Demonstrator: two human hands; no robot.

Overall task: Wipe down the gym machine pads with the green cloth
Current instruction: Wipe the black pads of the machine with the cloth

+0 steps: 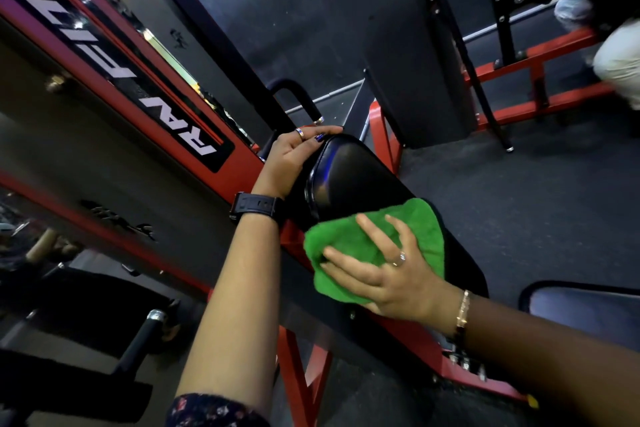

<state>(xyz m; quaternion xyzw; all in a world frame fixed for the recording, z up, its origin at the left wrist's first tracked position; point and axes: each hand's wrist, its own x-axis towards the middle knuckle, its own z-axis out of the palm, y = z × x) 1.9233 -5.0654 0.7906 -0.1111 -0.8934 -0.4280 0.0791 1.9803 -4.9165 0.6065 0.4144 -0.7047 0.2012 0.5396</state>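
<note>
My right hand (388, 274) lies flat and open on the green cloth (360, 246), pressing it onto the black pad (349, 173). My left hand (291, 159) grips the pad's top. I think much wiping is left.

This is a gym. Exercise machines with red steel frames (384, 135) stand on dark rubber-like flooring (540, 191), and the nearest one carries a long black padded cushion (349, 173). A curved black handle (294, 94) with a chrome end rises behind it. A large mirror (145, 38) in a red surround bears big white lettering, and another person (602, 10) crouches by a second machine (491, 31) at the far right.
</note>
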